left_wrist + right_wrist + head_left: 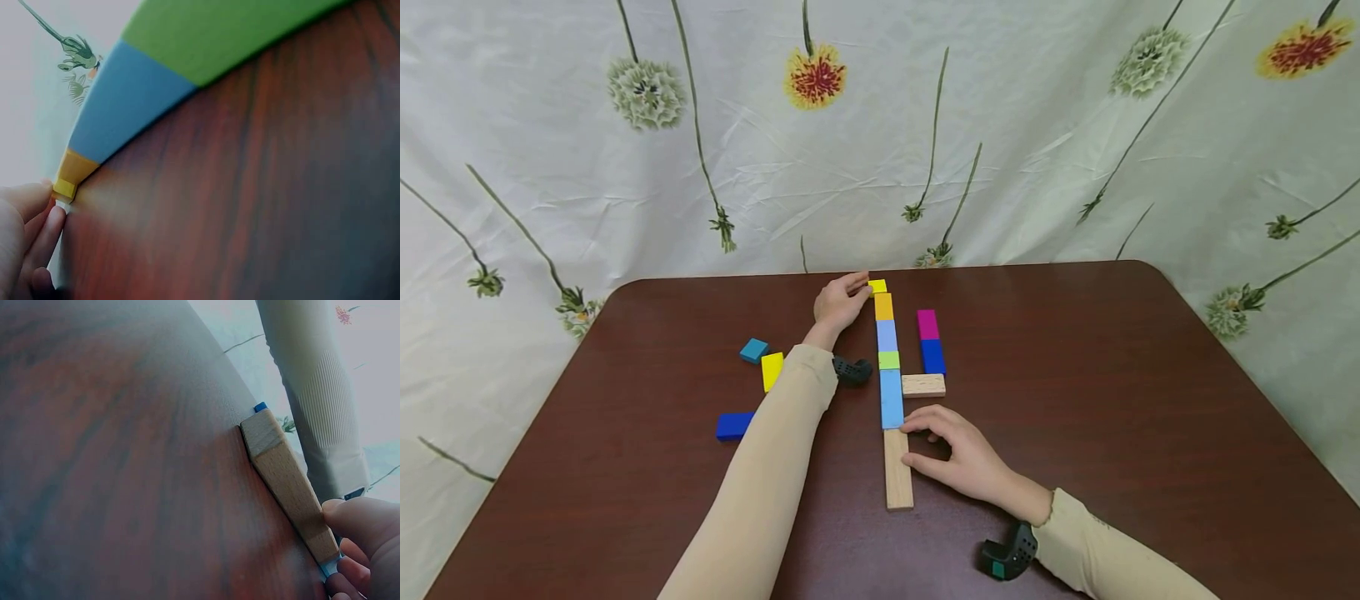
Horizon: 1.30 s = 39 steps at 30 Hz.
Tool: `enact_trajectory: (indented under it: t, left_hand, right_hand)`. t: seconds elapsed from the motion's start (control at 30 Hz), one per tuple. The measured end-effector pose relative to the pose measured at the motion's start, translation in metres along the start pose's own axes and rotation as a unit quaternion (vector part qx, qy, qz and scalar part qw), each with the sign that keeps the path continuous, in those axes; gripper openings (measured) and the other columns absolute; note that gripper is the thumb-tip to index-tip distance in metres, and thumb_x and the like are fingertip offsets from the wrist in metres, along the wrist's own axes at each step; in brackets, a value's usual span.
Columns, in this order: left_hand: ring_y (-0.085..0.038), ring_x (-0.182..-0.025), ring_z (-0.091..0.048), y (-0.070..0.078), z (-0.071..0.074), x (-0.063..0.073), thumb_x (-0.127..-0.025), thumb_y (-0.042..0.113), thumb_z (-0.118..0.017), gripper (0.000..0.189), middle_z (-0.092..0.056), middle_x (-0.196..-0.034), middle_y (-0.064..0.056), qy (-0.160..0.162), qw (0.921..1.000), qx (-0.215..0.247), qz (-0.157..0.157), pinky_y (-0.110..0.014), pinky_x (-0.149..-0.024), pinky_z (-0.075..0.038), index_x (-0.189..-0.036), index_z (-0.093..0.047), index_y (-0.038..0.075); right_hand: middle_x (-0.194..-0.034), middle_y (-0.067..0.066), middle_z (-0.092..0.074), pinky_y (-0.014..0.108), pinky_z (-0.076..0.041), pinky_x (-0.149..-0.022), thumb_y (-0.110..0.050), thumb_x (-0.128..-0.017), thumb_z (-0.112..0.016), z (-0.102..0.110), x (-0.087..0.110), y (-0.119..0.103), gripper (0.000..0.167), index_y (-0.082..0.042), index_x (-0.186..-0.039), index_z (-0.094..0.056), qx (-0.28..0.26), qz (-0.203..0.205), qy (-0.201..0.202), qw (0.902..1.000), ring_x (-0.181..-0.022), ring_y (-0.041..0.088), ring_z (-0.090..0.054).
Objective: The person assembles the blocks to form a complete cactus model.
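A white cloth (1022, 108) with printed flowers (815, 77) hangs behind the table and shows down both sides. The table (1120, 425) is dark reddish brown, a bit shiny, with rounded far corners. Its near edge is out of view.

A long, straight row of blocks runs up the middle. It starts with a long, plain wooden block (898, 492) nearest the person. Then come a long light blue block (891, 398), a short light green block (889, 360), a soft blue block (887, 336), an orange-yellow block (883, 306) and a small bright yellow block (878, 287). The small yellow one is near the far edge and sticks out a little to the left.

The left hand (840, 302) is narrow, its thumb and finger pinching the left end of the small yellow block. The right hand (962, 454) is wide, its thumb on the wooden block's side and its fingertips by the light blue one.

Right of the row, a short plain wooden block (923, 386) lies sideways, with a dark blue block (933, 357) and a pink-purple block (928, 324) beyond it. From there, a wide stretch of brown reaches the right edge.

On the left lie a teal block (754, 350), a yellow block (771, 372) and a blue block (733, 427), near the left arm.
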<state>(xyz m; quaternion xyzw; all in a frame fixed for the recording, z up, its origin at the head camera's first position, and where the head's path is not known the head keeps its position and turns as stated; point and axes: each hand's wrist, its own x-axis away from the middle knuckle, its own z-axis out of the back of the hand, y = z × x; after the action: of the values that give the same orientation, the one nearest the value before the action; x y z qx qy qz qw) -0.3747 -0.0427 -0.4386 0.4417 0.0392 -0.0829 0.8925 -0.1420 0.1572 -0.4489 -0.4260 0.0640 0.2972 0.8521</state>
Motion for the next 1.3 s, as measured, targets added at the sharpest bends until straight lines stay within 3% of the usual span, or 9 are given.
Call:
enact_trajectory:
  t: [0.53, 1.3]
  left_hand:
    - [-0.019, -0.121, -0.050, 0.0066, -0.0084, 0.0001, -0.096, 0.028, -0.055, 0.039, -0.060, -0.127, 0.003, -0.007, 1.0000, -0.001, 0.005, -0.038, -0.096, -0.040, -0.134, -0.054, 0.021]
    - [-0.020, -0.118, -0.052, 0.0052, -0.0045, 0.0007, -0.095, 0.030, -0.057, 0.039, -0.062, -0.124, 0.000, -0.005, 0.9998, 0.016, 0.011, -0.038, -0.097, -0.039, -0.132, -0.057, 0.017]
  right_hand:
    - [-0.115, -0.006, -0.058, 0.026, -0.047, -0.078, -0.026, -0.083, -0.073, 0.0002, 0.0024, 0.0014, 0.031, -0.017, -0.112, -0.064, 0.000, 0.000, 0.004, 1.0000, -0.100, 0.009, -0.054]
    - [-0.115, -0.006, -0.058, 0.026, -0.047, -0.078, -0.026, -0.083, -0.073, -0.0014, 0.0013, 0.0016, 0.031, -0.016, -0.112, -0.064, -0.004, 0.004, 0.001, 1.0000, -0.099, 0.009, -0.054]
